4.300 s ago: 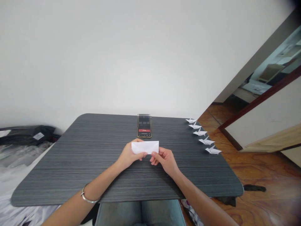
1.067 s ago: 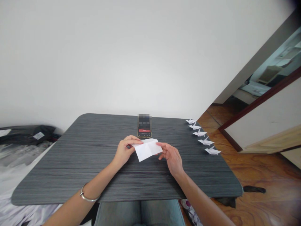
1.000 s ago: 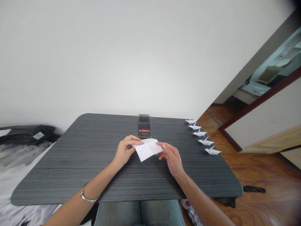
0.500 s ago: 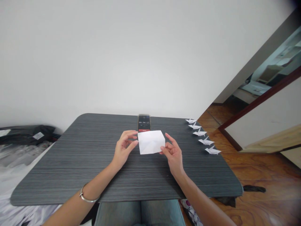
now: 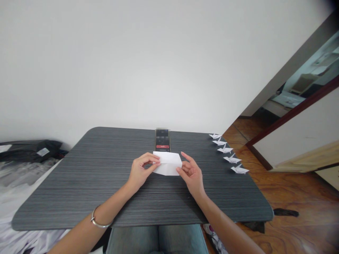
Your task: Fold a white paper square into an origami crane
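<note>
A creased sheet of white paper is held up between my two hands, just over the table. My left hand pinches its left edge between thumb and fingers. At the lower right corner, my right hand grips the paper with the thumb in front; its index finger points up, free of the sheet. Behind the paper stands a phone, its lower end touching or hidden by the sheet's top edge in this view.
Several folded white paper birds stand in a row along the right edge of the dark table. A white wall rises behind. Left of the table lie a black bag and pale cloth.
The left hand has closed on the paper's left edge, which it was beside before. The sheet has moved slightly left and down and tilted, looking flatter.
</note>
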{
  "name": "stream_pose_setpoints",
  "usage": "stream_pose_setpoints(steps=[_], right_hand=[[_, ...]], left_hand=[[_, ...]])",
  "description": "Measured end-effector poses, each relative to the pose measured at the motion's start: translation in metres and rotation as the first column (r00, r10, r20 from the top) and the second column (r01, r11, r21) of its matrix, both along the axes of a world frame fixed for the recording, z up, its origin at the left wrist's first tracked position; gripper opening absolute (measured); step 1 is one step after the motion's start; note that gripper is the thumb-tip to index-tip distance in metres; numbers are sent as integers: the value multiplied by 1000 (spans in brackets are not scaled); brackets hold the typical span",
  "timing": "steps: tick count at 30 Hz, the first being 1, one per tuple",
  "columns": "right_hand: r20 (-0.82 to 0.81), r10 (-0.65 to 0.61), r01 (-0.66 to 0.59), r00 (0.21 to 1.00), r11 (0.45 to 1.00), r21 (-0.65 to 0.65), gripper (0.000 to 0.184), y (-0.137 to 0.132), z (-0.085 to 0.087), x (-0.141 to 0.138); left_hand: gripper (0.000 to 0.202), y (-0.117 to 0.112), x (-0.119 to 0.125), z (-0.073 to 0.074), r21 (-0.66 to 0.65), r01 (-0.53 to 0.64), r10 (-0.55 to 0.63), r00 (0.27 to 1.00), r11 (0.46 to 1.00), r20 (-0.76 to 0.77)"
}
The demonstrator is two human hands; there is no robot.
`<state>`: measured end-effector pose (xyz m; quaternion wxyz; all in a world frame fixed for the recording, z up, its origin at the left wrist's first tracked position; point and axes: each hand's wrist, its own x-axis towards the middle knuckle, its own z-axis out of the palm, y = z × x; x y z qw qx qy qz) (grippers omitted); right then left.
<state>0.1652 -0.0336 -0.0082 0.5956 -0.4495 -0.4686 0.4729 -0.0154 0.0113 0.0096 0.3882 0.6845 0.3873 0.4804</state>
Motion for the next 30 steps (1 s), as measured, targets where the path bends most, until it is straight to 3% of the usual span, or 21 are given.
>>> stream_pose_setpoints(steps=[7,11,14,19,21,25,30], right_hand=[[-117,72,-76,991,997,-34,27,3,3,2],[-204,107,-127,973,988,-89,24,4,1,3],[-180,107,-125,978,987,-97,27,4,2,2],[23,39,-38,999,999,-21,38,4,-6,3],[174,-20,22,984,1000,-11,36,4,-10,5],[500,-127,82,856,991,110,22,2,-11,7],[661,-186,57,727,976,212,17,0,-5,5]], left_hand=[[8,-3,1,2,16,130,-130,991,991,-37],[8,-3,0,3,45,154,-152,987,987,-54],[7,-3,0,2,61,155,-153,987,986,-44],[6,0,0,0,40,84,-87,994,996,70],[5,1,0,-2,12,41,-43,991,999,127],[5,1,0,-4,-62,14,-3,984,998,177],[7,0,3,-7,-143,41,-15,984,989,179]])
